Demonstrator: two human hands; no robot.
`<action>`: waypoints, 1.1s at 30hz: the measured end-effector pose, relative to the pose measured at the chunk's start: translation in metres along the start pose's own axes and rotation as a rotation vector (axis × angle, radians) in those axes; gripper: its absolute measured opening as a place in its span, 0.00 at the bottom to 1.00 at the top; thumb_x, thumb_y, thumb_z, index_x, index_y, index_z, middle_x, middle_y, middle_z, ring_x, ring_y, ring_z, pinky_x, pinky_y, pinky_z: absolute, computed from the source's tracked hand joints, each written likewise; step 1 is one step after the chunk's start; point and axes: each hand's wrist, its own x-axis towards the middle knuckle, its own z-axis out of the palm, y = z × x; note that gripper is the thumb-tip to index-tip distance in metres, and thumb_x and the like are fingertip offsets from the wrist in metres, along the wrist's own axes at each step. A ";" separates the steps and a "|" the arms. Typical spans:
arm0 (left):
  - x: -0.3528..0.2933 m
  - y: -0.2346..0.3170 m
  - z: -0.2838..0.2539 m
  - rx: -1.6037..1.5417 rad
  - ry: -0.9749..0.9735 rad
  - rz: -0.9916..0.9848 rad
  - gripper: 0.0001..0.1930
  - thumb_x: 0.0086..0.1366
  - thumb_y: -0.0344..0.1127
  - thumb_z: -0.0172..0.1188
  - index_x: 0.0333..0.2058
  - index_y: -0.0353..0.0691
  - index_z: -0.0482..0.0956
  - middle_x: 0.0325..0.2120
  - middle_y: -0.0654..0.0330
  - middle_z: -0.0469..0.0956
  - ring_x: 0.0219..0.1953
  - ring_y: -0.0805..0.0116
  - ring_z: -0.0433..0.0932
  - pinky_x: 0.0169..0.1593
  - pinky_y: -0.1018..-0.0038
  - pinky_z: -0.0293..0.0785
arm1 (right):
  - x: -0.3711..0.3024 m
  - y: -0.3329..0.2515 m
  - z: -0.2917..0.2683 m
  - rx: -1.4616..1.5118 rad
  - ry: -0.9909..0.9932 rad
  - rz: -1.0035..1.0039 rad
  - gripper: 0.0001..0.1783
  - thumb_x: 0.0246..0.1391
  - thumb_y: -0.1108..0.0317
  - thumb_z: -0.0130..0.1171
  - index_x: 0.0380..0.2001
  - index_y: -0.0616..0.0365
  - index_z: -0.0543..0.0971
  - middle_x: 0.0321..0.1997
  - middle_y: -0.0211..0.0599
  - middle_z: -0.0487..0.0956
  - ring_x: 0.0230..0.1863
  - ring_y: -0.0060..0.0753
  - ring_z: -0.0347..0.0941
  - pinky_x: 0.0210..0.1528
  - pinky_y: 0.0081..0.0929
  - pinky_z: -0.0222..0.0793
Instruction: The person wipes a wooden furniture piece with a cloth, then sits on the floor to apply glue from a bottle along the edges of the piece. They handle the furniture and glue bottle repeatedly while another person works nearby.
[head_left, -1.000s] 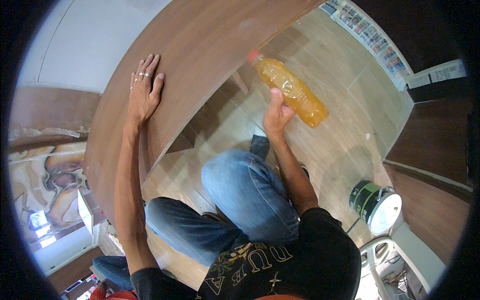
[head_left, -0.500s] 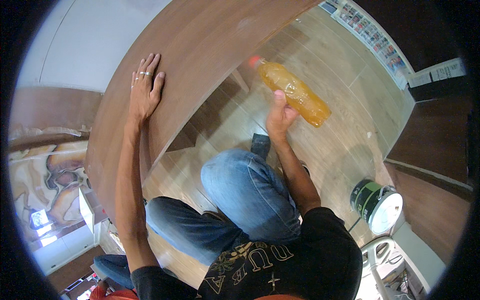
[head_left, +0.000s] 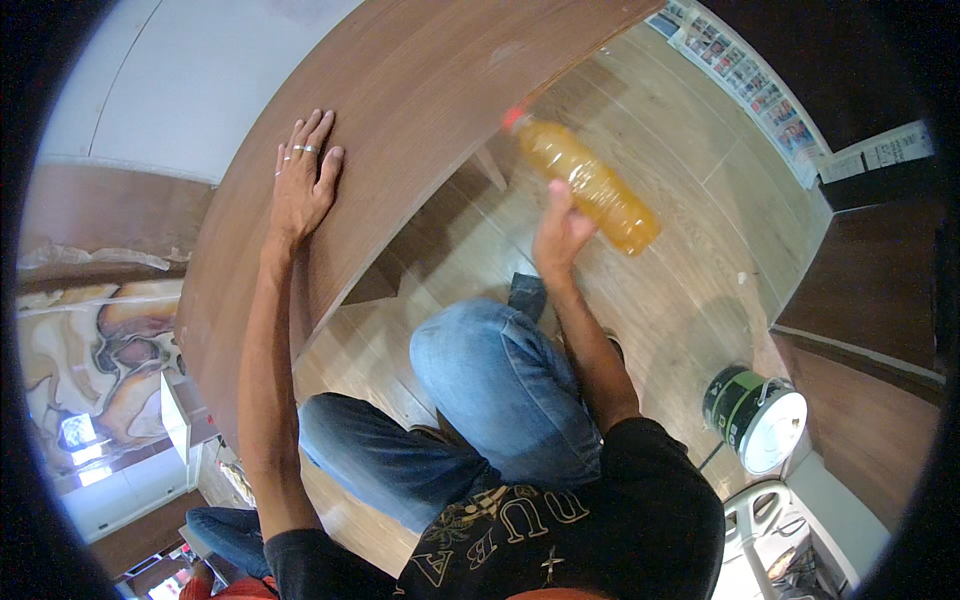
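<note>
My right hand [head_left: 563, 236] is wrapped round a clear plastic bottle [head_left: 585, 180] of amber liquid. The bottle is tilted, its red cap [head_left: 513, 119] pointing up and left, close to the edge of a brown wood-grain panel [head_left: 420, 110]. It is held in the air over the floor and is slightly blurred. On the panel's surface lies my left hand [head_left: 303, 185], flat with the thumb apart from the fingers and rings on it; nothing is in it. My fingers behind the bottle are hidden.
A green and black bucket with a white lid [head_left: 774, 430] stands at the right, near a white plastic frame [head_left: 755, 520]. Printed paper sheets [head_left: 745, 80] line the floor's far right edge. Another person's jeans-clad leg [head_left: 230, 538] shows at the lower left. Marble-patterned panelling [head_left: 110, 360] is at the left.
The view has shifted slightly. My left hand keeps its place on the panel, and the bottle stays in my right hand with nearly the same tilt.
</note>
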 end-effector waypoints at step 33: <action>-0.003 -0.001 -0.003 0.009 0.005 0.017 0.28 0.75 0.53 0.43 0.69 0.51 0.64 0.71 0.56 0.60 0.75 0.52 0.51 0.75 0.50 0.42 | 0.017 0.000 0.002 0.148 0.001 0.108 0.22 0.65 0.68 0.60 0.58 0.66 0.69 0.55 0.41 0.77 0.54 0.32 0.73 0.60 0.34 0.68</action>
